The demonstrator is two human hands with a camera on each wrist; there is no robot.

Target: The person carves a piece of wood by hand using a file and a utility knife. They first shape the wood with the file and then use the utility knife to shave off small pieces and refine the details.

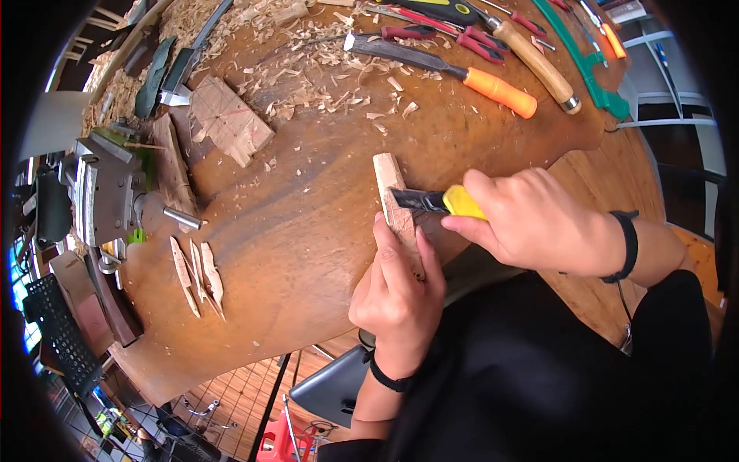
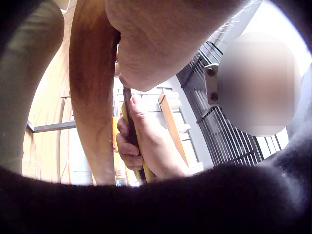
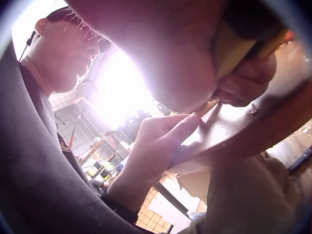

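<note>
In the head view the left hand (image 1: 398, 289) grips the lower end of a narrow wooden piece (image 1: 387, 171) at the table's near edge, thumb and fingers along its sides. The right hand (image 1: 535, 219) is curled round the yellow handle of a utility knife (image 1: 462, 202), its dark blade lying across the middle of the wood. The left wrist view shows the right hand (image 2: 151, 141) round the knife (image 2: 131, 114). In the right wrist view the left hand (image 3: 156, 146) pinches the wood's end, mostly hidden behind the right hand (image 3: 180, 58).
Wood shavings (image 1: 308, 77), an orange-handled chisel (image 1: 500, 92), a wooden-handled tool (image 1: 535, 63) and a green clamp (image 1: 593, 73) lie at the back. A wood block (image 1: 231, 119) and a metal vise (image 1: 112, 189) are left, with thin wood slivers (image 1: 209, 271) nearer the front.
</note>
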